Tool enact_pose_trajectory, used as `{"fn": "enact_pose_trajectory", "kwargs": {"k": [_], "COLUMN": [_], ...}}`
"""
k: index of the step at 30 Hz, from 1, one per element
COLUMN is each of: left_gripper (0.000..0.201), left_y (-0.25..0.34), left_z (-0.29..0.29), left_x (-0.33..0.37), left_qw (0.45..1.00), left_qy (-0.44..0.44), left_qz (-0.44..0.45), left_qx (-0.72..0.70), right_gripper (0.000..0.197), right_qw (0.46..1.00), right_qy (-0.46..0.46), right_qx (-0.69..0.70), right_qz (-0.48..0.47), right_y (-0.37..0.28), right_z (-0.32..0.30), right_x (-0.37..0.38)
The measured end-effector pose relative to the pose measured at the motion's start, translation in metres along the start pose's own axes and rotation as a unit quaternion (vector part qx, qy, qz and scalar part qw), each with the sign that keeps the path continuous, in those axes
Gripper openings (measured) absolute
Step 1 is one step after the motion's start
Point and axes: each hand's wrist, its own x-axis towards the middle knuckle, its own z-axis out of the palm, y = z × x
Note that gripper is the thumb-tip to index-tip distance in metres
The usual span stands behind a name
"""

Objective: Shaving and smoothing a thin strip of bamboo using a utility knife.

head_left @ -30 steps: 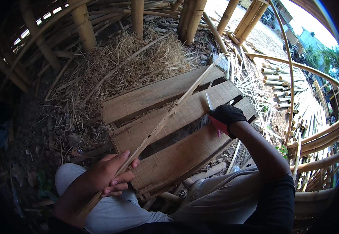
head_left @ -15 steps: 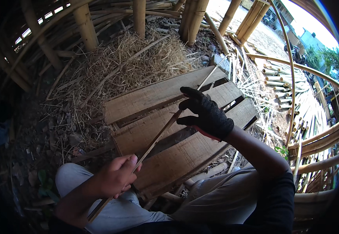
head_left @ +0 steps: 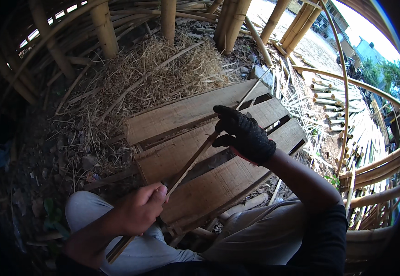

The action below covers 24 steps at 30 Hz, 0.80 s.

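Observation:
A long, thin bamboo strip [head_left: 191, 163] slants from beside my lap up to the far right, above a low slatted wooden bench [head_left: 209, 188]. My bare left hand [head_left: 142, 209] is closed around its near part, thumb lying along the top. Farther up, my right hand [head_left: 245, 135], in a black glove with some red at the palm side, has its fingers curled about the strip. The glove hides the part of the strip it grips. Below my left hand, the strip's near end shows dark lengthwise lines over my trouser leg.
Dry shavings [head_left: 163, 69] are heaped beyond the bench. Upright bamboo posts [head_left: 167, 20] stand behind them. Cut bamboo poles [head_left: 324, 96] lie stacked at the right, near a curved bamboo rail [head_left: 356, 83]. A grey block [head_left: 259, 73] sits off the bench's far corner.
My left hand has shifted slightly and its thumb now lies further along the strip. My right hand has moved a little to the right, its fingers drawn closer together.

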Motion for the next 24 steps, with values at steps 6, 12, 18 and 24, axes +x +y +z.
{"fn": "enact_pose_trajectory", "kwargs": {"k": [6,12,18,24], "left_gripper": [0.042,0.042,0.042,0.039], "left_y": [-0.005,0.001,0.008,0.013], "left_z": [0.003,0.004,0.004,0.003], "left_x": [0.003,-0.001,-0.007,-0.010], "left_qw": [1.000,1.000,0.995,0.986], "left_qy": [-0.005,0.001,-0.027,-0.047], "left_qz": [0.029,-0.006,-0.035,-0.058], "left_qx": [0.007,-0.017,-0.090,-0.149], "right_gripper": [0.055,0.057,0.055,0.052], "right_qw": [0.998,0.998,0.999,0.998], "right_qy": [0.019,0.024,0.027,0.028], "right_qx": [-0.035,-0.007,-0.038,-0.055], "right_qz": [0.047,0.051,0.013,-0.033], "right_y": [-0.007,-0.003,0.001,0.002], "right_z": [0.000,0.004,0.003,0.003], "right_x": [0.003,0.005,0.005,0.007]}}
